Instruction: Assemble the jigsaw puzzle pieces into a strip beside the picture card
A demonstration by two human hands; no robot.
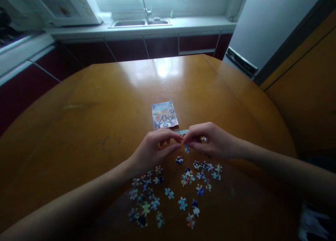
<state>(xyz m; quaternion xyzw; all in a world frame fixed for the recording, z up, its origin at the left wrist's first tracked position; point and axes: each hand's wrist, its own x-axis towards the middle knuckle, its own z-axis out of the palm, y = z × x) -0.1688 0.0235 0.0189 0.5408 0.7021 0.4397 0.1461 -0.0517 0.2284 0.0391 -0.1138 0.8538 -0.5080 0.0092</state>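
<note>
My left hand [159,146] hovers over the table with its fingers curved, a small gap showing between thumb and forefinger tips. Facing it, my right hand [212,139] has thumb and forefinger closed in a pinch; what they hold, if anything, is hidden. The fingertips of both hands almost meet. Just under the right fingertips is a blue jigsaw piece [187,148]. Behind the hands shows a light-blue strip of puzzle [183,132], partly covered. A dark blue and white piece [179,160] lies in front. Loose puzzle pieces [147,195] are scattered nearer me, with another group [188,177] to the right.
A colourful picture sheet [165,115] lies flat beyond my hands on the large wooden table [105,101]. Across the room are a counter with a sink [131,23], a white microwave [65,8] and, at right, a fridge [267,27].
</note>
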